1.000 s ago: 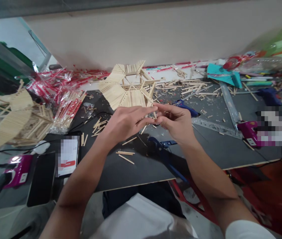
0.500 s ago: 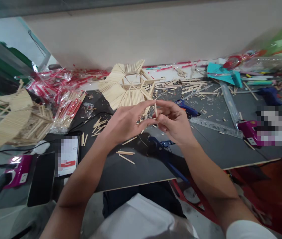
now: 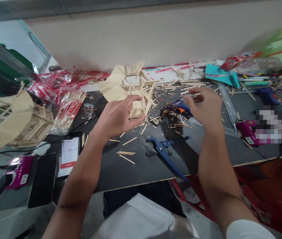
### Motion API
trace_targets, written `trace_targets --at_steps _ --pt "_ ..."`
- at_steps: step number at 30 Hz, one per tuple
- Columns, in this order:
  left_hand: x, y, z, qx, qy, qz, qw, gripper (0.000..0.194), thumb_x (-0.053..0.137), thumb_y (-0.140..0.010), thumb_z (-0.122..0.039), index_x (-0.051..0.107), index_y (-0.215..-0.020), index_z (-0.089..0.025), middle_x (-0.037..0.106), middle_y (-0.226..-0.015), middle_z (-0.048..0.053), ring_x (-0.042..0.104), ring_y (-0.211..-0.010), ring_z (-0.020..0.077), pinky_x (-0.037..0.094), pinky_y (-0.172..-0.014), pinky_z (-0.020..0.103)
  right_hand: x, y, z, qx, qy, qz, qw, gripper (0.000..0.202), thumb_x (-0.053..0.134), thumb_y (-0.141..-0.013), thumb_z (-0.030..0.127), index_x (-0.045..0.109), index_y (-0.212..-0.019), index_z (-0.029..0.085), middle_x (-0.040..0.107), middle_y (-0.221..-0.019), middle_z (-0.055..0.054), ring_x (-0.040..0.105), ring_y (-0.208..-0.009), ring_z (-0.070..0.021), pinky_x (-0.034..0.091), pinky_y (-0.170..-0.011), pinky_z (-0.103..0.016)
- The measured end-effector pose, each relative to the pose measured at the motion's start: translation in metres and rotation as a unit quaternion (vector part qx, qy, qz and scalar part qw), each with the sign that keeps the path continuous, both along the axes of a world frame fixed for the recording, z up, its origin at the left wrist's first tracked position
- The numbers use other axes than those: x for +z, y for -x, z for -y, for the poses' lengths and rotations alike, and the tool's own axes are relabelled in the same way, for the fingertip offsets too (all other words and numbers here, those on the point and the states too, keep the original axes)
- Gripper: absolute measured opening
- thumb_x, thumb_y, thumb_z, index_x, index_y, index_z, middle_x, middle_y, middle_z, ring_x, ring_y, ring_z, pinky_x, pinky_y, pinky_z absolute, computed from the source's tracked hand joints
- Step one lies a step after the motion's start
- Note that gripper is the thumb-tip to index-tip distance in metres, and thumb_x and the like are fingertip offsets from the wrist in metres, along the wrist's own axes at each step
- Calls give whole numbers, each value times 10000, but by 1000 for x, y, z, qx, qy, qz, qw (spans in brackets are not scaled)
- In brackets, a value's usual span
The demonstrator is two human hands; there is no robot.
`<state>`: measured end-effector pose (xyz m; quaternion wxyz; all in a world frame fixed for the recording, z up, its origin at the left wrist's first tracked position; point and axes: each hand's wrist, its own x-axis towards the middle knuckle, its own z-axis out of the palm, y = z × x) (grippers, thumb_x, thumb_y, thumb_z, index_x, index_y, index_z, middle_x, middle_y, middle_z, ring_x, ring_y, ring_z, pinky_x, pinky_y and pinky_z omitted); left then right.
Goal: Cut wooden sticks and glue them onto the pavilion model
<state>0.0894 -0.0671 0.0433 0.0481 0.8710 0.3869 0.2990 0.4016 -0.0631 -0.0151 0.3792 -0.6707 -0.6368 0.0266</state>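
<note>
My left hand (image 3: 118,116) hovers at the front of a wooden stick model (image 3: 114,89), thumb and fingers apart with nothing seen between them. My right hand (image 3: 204,104) is raised to the right, near a blue glue gun (image 3: 184,107), its fingers curled but apart and no object visible in them. Below and between the hands lies a blue cutter (image 3: 167,157) with its handle toward the table's front edge. Short loose sticks (image 3: 126,153) lie left of the cutter. Cut pieces and dark debris (image 3: 172,113) are scattered beside the glue gun.
At the left stand another stick model (image 3: 19,116), wrapped sticks (image 3: 68,109), a lit phone (image 3: 68,154) and a purple power strip (image 3: 20,171). Clear rulers (image 3: 227,106), a teal paper piece (image 3: 221,75) and a second purple strip (image 3: 246,131) lie at the right.
My hands have parted. The right moved right and slightly up, the left slightly left. The small stick between their fingertips is no longer seen there, and the cutter and debris are uncovered.
</note>
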Motion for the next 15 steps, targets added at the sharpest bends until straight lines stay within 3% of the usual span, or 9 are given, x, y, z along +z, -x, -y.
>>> trace_targets --at_steps 3,7,12,15 --pt "2 8 -5 26 -3 -7 1000 426 742 -829 -388 637 -1186 -181 506 -571 -76 482 -514 106 410 -584 246 -22 -26 -15 -6 174 105 979 517 761 -781 512 714 -1122 127 710 -1072 -172 668 -936 -300 517 -850 -420" --pt "4 17 -9 42 -7 4 999 407 742 -824 -389 643 -1169 -197 574 -623 -44 515 -552 121 450 -611 264 -37 -27 -23 -18 278 149 949 469 765 -749 491 729 -1079 158 731 -1016 -143 672 -959 -314 512 -821 -389" --pt "7 22 -10 52 -5 6 999 419 739 -819 -405 657 -1167 -185 604 -653 -27 538 -575 130 470 -636 273 -29 -26 -19 -83 294 91 948 451 738 -735 371 675 -1114 135 721 -1000 -142 655 -885 -283 482 -755 -354" --pt "8 23 -11 56 -8 2 998 424 728 -825 -400 664 -1176 -171 625 -674 -20 547 -579 129 470 -651 272 -20 -34 -13 -62 220 7 974 430 741 -720 379 645 -1061 136 694 -924 -130 591 -753 -232 443 -685 -349"
